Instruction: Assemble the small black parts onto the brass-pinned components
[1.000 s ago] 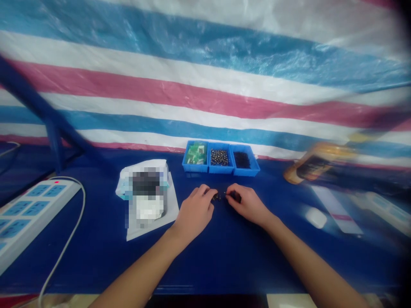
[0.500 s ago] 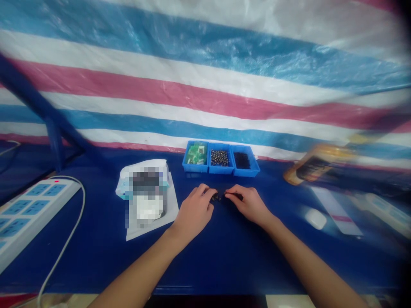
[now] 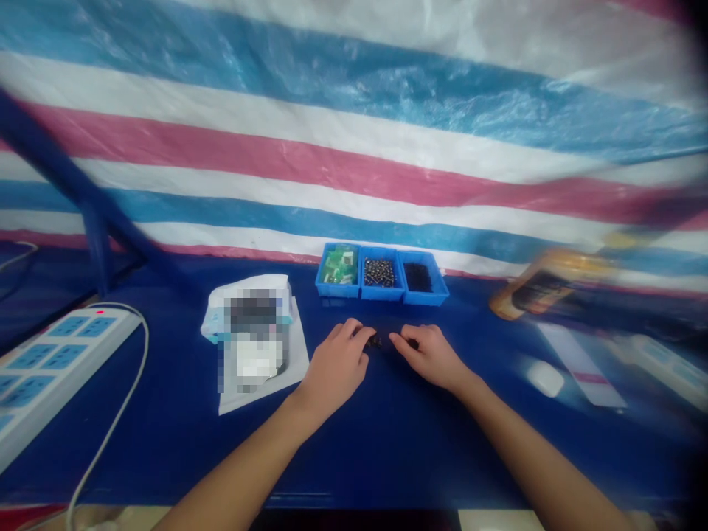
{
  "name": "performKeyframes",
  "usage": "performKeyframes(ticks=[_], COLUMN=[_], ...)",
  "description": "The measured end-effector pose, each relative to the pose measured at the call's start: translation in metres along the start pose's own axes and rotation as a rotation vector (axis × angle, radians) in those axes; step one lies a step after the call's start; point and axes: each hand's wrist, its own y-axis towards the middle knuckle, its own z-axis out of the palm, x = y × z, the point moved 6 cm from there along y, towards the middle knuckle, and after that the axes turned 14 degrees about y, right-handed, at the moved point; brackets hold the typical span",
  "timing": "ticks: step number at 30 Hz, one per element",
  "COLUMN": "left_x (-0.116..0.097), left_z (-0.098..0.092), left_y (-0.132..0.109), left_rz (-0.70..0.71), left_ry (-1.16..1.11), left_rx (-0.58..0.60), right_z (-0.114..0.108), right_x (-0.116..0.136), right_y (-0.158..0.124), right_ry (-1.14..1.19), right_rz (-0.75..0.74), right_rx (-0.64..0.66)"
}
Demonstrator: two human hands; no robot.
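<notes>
A small heap of dark, shiny metal pieces (image 3: pixel 375 341) lies on the blue table between my hands, too small to name. My left hand (image 3: pixel 337 358) rests just left of the heap with fingers bent, the index tip touching its edge. Anything in those fingers is hidden. To the right of the heap is my right hand (image 3: pixel 432 355), its fingers curled in and the thumb pointing at the pieces across a narrow gap. A dark spot shows within its curled fingers, but I cannot make out what it is.
Behind the hands stand three joined blue bins: green packets (image 3: pixel 340 265), small metal parts (image 3: pixel 380 273) and black pieces (image 3: pixel 417 277). A blurred package (image 3: pixel 302 369) on white paper lies left, near a power strip (image 3: pixel 60 369). A bottle (image 3: pixel 539 284) and white case (image 3: pixel 546 377) are right.
My right hand has drawn slightly right from the heap, and its thumb and fingertips no longer meet there. The heap looks a little smaller; my left hand has hardly moved.
</notes>
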Motion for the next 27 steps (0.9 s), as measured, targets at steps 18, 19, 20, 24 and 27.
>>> performKeyframes(ticks=[18, 19, 20, 24, 27], left_x=[-0.001, 0.0, 0.0, 0.001, 0.001], left_z=[-0.001, -0.002, -0.002, -0.001, 0.0], left_y=[0.001, 0.001, 0.001, 0.002, 0.002], left_rz=[0.0, -0.003, -0.008, -0.009, -0.009], left_ry=[0.0, -0.002, -0.005, -0.017, -0.015], left_rx=[0.004, 0.004, 0.002, -0.01, -0.022], right_z=[-0.003, -0.004, -0.005, -0.011, -0.01], right_x=[-0.014, -0.014, -0.014, -0.008, -0.012], right_y=[-0.003, -0.003, -0.002, 0.001, 0.002], right_ry=[0.695, 0.732, 0.781, 1.069, 1.05], right_rz=[0.419, 0.44, 0.448, 0.362, 0.34], right_rx=[-0.149, -0.17, -0.194, -0.292, -0.307])
